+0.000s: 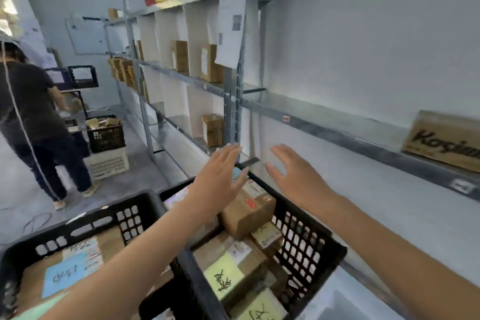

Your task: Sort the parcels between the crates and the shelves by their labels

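Note:
Two black crates stand in front of me. The right crate (306, 231) holds several brown parcels, some with yellow labels (223, 277); a taped brown parcel (249, 209) lies on top. The left crate (85, 218) holds a flat parcel with a blue label (63, 274). My left hand (217, 176) and my right hand (293, 174) hover with straight fingers above the far end of the right crate, palms facing each other, holding nothing. Metal shelves (324, 122) run along the right wall.
A brown printed box (444, 138) leans on the near shelf at right. Farther shelf bays hold upright brown parcels (210, 62). A person in dark clothes (33, 122) stands at left beside a black crate stacked on a white crate (106, 148).

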Tool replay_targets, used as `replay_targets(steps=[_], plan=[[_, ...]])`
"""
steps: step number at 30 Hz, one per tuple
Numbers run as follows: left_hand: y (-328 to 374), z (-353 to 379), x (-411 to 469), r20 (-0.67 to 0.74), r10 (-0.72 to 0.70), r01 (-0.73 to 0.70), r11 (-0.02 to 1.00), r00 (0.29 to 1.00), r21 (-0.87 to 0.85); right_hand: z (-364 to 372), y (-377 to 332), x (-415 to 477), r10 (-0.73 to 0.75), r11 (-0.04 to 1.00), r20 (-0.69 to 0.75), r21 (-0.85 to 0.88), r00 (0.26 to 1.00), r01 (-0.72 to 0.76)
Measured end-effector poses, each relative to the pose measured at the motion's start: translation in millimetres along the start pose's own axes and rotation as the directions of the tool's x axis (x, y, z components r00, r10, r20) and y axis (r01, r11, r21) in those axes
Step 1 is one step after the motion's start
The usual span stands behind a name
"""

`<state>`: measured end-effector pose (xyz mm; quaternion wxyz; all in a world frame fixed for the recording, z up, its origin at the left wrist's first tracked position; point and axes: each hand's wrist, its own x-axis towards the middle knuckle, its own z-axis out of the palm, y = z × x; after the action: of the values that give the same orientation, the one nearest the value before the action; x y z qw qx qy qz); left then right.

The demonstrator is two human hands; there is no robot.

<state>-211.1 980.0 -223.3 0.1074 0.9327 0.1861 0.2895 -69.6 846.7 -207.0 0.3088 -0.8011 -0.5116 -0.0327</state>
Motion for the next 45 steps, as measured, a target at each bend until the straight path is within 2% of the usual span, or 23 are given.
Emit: replay_targets(steps=[3, 8, 11, 14, 17, 19, 22, 25, 29, 33, 35, 39, 45], plan=[[52, 15, 39, -0.008, 0.174, -0.174, 0.983, 0.985, -0.063, -52, 25, -12, 0.059, 0.996, -0.126, -0.059, 0.990, -0.067], [134, 42, 83, -0.026, 0.362, -0.361, 0.920, 0.932, -0.153, -126, 62, -44, 0.189, 0.972, -0.238, -0.091, 0.953, -0.216], [172, 57, 98, -0.026, 0.418, -0.413, 0.883, 0.908, -0.223, -161, 83, -66, 0.250, 0.943, -0.282, -0.144, 0.926, -0.298], [201, 72, 113, 0.022, 0.418, -0.388, 0.860, 0.908, -0.333, -193, 102, -87, 0.310, 0.903, -0.344, -0.185, 0.886, -0.388], [225, 86, 128, 0.084, 0.384, -0.323, 0.860, 0.919, -0.396, -223, 129, -107, 0.375, 0.839, -0.423, -0.222, 0.825, -0.496], [238, 93, 138, 0.121, 0.365, -0.284, 0.858, 0.923, -0.427, -241, 143, -117, 0.427, 0.816, -0.445, -0.185, 0.787, -0.548], [258, 102, 149, 0.145, 0.317, -0.213, 0.849, 0.937, -0.483, -261, 161, -126, 0.527, 0.778, -0.437, -0.097, 0.728, -0.621], [279, 108, 158, 0.199, 0.194, -0.052, 0.829, 0.961, -0.557, -270, 178, -129, 0.612, 0.738, -0.400, -0.022, 0.682, -0.675], [297, 118, 170, 0.329, 0.049, 0.180, 0.757, 0.943, -0.628, -271, 197, -129, 0.730, 0.675, -0.319, 0.198, 0.605, -0.710], [300, 126, 172, 0.338, -0.039, 0.270, 0.691, 0.940, -0.670, -272, 213, -125, 0.804, 0.594, -0.277, 0.375, 0.526, -0.711], [299, 130, 167, 0.325, -0.069, 0.292, 0.642, 0.943, -0.709, -270, 217, -125, 0.798, 0.603, -0.280, 0.402, 0.534, -0.689], [290, 130, 155, 0.289, -0.135, 0.318, 0.487, 0.948, -0.814, -267, 217, -124, 0.730, 0.683, -0.353, 0.430, 0.585, -0.591], [253, 103, 140, 0.134, -0.248, 0.210, 0.311, 0.959, -0.927, -260, 188, -112, 0.591, 0.796, -0.409, 0.435, 0.696, -0.421]])
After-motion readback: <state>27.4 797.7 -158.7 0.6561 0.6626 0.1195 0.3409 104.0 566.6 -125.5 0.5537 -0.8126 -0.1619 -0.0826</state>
